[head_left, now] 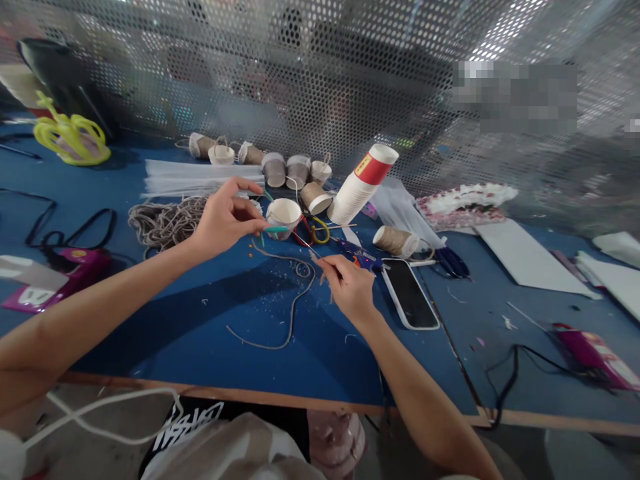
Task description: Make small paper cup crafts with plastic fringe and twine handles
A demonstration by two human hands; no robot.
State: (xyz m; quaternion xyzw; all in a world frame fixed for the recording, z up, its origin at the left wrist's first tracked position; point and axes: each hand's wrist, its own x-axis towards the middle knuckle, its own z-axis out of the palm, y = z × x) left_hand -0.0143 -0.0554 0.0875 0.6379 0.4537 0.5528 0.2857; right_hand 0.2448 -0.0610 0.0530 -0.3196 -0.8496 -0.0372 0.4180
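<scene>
My left hand (227, 217) has teal covers on its fingertips. Its thumb and fingers are closed around a small white paper cup (284, 212), which is tipped so that its open mouth shows. In a pinch, my right hand (349, 283) holds a thin stick-like piece (309, 247) that points at the cup's lower side; its exact kind is too small to tell. A loose grey cord (293, 313) curls on the table below the cup. Scissors with yellow and red handles (320, 230) lie just behind my right hand, close to a blue glue gun (360, 255).
A leaning stack of paper cups (357, 190) stands behind. Several cord-wrapped cups (274, 170) line the back near a perforated metal screen (320, 80). A cord bundle (167, 223) lies left, a phone (411, 293) right. A yellow holder (73, 137) sits far left.
</scene>
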